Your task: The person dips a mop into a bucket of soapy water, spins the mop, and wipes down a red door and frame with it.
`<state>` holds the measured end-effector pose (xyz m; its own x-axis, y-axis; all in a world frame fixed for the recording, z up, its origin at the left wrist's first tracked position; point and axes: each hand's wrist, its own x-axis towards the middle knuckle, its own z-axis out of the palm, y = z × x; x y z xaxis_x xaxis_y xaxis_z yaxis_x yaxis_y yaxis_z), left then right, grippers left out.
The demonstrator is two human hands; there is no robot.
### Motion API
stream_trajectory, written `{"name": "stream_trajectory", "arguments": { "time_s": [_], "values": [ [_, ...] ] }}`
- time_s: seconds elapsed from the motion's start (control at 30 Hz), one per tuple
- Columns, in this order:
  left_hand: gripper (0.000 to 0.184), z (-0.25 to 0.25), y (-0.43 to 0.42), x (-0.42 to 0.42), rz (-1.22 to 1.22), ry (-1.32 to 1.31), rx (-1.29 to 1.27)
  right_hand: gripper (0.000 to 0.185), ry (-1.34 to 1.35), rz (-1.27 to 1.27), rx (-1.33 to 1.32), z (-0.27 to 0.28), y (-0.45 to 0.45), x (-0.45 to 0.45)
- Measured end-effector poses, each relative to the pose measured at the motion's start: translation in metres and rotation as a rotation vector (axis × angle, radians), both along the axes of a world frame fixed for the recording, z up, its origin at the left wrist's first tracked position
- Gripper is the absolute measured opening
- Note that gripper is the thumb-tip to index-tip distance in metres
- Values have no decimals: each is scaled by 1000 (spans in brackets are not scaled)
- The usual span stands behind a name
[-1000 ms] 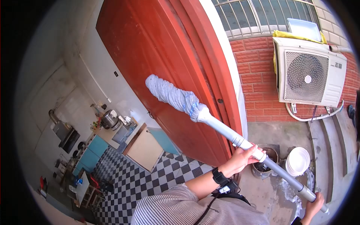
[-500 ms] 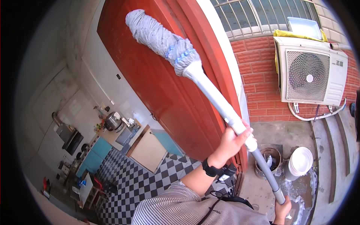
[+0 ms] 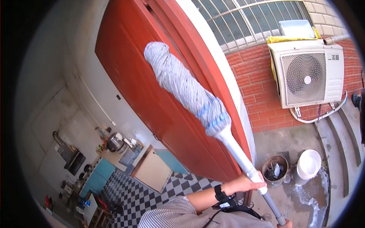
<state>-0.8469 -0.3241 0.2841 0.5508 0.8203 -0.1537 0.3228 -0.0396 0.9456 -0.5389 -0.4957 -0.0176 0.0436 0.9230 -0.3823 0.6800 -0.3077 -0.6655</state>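
A mop with a twisted grey-blue string head (image 3: pixel 188 89) is held up at a slant in front of the red door (image 3: pixel 129 72). My left hand (image 3: pixel 247 183) is closed round the white sleeve of its pole, below the mop head. Lower down, my right hand (image 3: pixel 286 224) grips the grey end of the pole at the bottom edge of the view, only partly visible. The strings look tightly wound, with blue bands near the collar.
An outdoor air-conditioner unit (image 3: pixel 307 76) hangs on the red brick wall. Below are a dark bucket (image 3: pixel 274 181), a white bucket (image 3: pixel 308 164), wet foamy ground and concrete steps (image 3: pixel 338 148). Indoors lies a checkered floor (image 3: pixel 131 197) beside a counter (image 3: pixel 114 157).
Since the half-second-old frame, the mop head has come down and to the right. Both hands have also moved lower, the right one nearly out of view.
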Motion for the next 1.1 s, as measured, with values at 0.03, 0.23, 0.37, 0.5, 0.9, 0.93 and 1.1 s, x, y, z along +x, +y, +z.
{"name": "stream_trajectory", "arguments": {
  "time_s": [0.03,0.23,0.37,0.5,0.9,0.93,1.1],
  "values": [
    [14,16,9,-9,82,86,56,43,88,42,1,-4,21,-18],
    [9,137,57,-69,440,-329,439,42,444,222,152,99,145,-145],
    [32,224,73,-96,553,-558,720,40,729,490,27,187,184,-215],
    [53,266,59,-99,635,-382,980,31,1013,532,-61,269,168,-240],
    [79,270,17,-84,602,-275,1103,29,1303,751,-176,337,156,-251],
    [79,267,20,-85,573,-280,1077,29,1304,720,-126,334,155,-248],
    [84,191,23,-60,529,-256,992,30,1104,550,89,252,161,-217]
  ]
}}
